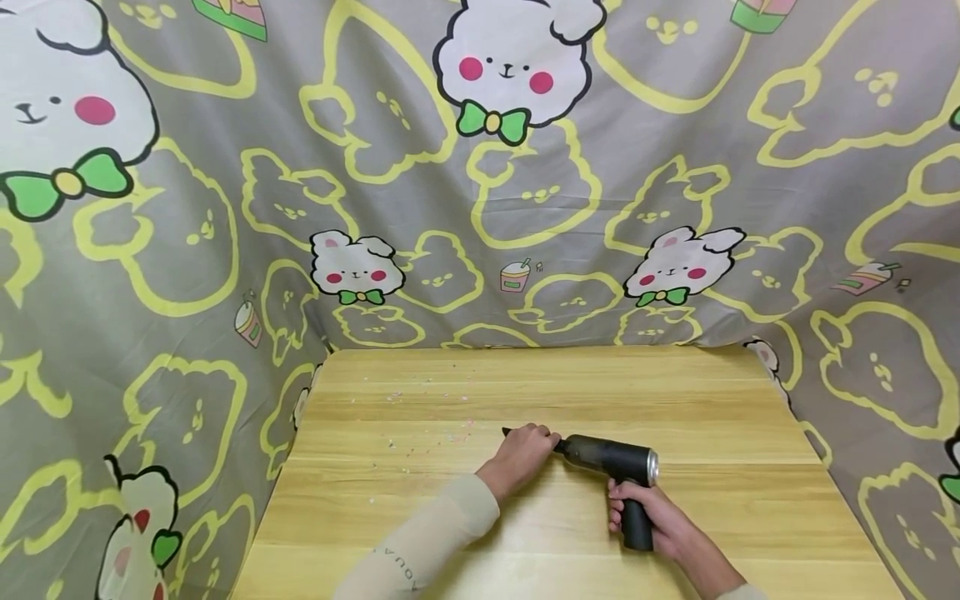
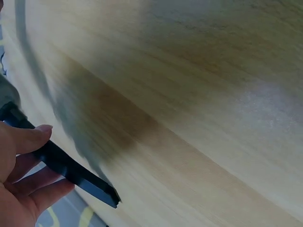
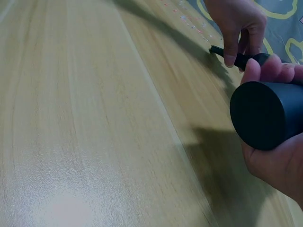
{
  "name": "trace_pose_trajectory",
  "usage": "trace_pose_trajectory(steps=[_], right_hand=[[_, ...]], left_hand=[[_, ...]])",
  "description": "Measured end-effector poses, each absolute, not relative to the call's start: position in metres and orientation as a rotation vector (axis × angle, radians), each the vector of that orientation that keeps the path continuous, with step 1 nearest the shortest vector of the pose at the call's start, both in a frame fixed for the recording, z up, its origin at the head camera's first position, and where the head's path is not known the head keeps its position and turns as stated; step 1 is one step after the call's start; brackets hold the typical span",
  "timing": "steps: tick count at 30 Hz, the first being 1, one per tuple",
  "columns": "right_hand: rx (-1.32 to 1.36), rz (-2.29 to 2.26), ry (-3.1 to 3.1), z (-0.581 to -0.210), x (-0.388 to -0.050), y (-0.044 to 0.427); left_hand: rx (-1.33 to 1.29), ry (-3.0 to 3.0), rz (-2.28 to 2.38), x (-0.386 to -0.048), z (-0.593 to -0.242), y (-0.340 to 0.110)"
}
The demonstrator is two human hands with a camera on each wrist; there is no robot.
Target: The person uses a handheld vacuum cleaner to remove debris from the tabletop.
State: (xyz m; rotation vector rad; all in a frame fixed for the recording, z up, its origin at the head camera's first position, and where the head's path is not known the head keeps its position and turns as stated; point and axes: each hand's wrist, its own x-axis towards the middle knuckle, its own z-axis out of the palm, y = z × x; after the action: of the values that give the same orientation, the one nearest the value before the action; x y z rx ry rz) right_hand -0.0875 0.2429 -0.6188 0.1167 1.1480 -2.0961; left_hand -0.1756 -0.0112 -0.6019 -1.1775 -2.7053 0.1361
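Observation:
A black handheld vacuum cleaner (image 1: 607, 454) with a silver rear end is held above the wooden table. My right hand (image 1: 652, 512) grips its handle (image 3: 258, 116), whose round base faces the right wrist camera. At the front, my left hand (image 1: 522, 457) pinches the narrow black nozzle (image 2: 78, 175) between thumb and fingers. The nozzle's flat tip points left, past the left hand. Small paper scraps (image 1: 465, 423) in pink, white and other pale colours lie scattered on the table, left of the nozzle tip.
The light wooden table (image 1: 675, 550) fills the lower part of the head view. Grey curtains (image 1: 420, 200) with rabbit drawings hang behind it and along both sides. More specks lie toward the table's back left.

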Motion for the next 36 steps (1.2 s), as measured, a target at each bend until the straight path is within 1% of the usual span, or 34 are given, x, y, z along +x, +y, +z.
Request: trace_pose_trajectory(steps=[5,14,23,36], right_hand=[[0.132,-2.087,1.25,-0.62,-0.09,0.238],[0.248,-2.089,1.445,-0.618,-0.096,0.229],[0.275,-2.107,1.487,-0.618,-0.099,0.224],[0.305,-2.102,1.534,-0.611,-0.109,0.21]], left_hand=[[-1.143,-2.699,0.12,-0.176,-0.605,-0.013],[-1.121,-2.678,0.062,-0.179,-0.606,-0.018],[-1.123,-2.695,0.035,-0.184,-0.605,-0.022],[-1.058,-2.782,-0.064,-0.191,-0.605,-0.03]])
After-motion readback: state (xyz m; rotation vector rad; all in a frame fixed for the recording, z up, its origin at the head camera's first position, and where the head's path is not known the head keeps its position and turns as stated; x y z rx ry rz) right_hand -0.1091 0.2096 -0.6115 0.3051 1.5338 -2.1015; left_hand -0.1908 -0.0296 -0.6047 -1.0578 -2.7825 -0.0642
